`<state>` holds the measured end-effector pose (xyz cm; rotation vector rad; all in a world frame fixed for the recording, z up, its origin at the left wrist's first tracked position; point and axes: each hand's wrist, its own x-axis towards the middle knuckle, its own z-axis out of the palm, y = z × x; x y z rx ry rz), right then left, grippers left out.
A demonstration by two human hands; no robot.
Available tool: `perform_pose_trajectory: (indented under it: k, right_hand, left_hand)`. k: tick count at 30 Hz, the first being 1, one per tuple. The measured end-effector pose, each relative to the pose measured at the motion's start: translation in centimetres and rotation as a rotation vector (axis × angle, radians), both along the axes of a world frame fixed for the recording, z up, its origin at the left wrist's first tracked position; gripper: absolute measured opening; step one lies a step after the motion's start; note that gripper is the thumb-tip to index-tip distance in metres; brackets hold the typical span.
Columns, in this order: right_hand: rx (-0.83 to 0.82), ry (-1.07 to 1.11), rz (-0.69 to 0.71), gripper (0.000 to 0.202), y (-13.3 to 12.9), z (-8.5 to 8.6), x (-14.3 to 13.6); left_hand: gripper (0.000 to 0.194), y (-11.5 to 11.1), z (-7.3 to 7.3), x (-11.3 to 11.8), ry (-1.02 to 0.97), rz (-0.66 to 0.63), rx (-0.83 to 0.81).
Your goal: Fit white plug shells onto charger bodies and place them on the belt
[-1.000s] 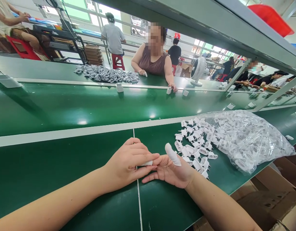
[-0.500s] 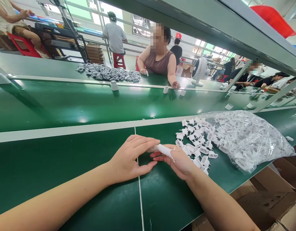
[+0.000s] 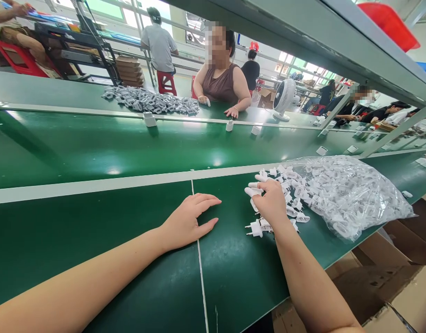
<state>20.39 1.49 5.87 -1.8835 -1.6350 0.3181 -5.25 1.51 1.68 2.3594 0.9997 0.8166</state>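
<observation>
My left hand (image 3: 187, 219) rests on the green tabletop (image 3: 130, 259), thumb and fingers apart, with nothing in it. My right hand (image 3: 272, 201) reaches over the near side of a loose pile of white two-pin plugs (image 3: 298, 203). White coverings show at its fingertips, which are spread and touch the pile; some fingers are hidden among the plugs. Just below that hand, a white plug (image 3: 256, 228) lies with its pins pointing left.
A clear plastic bag (image 3: 365, 199) full of white plugs lies to the right. Cardboard boxes (image 3: 400, 245) stand below the table edge. Beyond the green belt (image 3: 95, 148), a co-worker (image 3: 222, 83) sits beside a heap of grey-white parts (image 3: 150, 99) and a fan (image 3: 284, 99). A metal beam (image 3: 320, 41) crosses overhead.
My right hand has moved away from my left hand, right and forward to the plugs. My left hand stays nearly in place. The co-worker's hand opposite has moved a little left.
</observation>
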Motion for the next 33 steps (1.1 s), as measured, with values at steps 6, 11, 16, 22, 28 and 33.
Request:
perform_pose_trajectory:
  k: [6,11,16,22,28,33]
  right_hand:
    - [-0.402,-0.549,-0.057,0.056,0.4,0.2,0.2]
    - [-0.419,-0.561,0.004,0.040,-0.4,0.9,-0.1]
    - [-0.375,-0.544,0.098,0.041,-1.5,1.4,-0.9]
    - [-0.326,-0.505,0.179,0.032,-1.8,1.6,-1.6]
    - [-0.305,-0.510,0.238,0.031,-2.4,1.7,-2.4]
    - [-0.304,-0.585,0.368,0.068,-3.4,1.8,-3.1]
  left_hand:
    - [0.038,0.2,0.1,0.0,0.029,-0.030,-0.002]
    - [0.036,0.4,0.1,-0.3,0.035,-0.027,0.008]
    - [0.039,0.6,-0.4,-0.4,0.020,-0.015,-0.021]
    - [0.048,1.5,0.2,0.3,-0.060,0.129,-0.250]
    - [0.067,5.1,2.6,3.6,-0.083,0.225,-0.441]
    - [0.075,10.3,3.5,10.1,-0.040,0.157,-0.419]
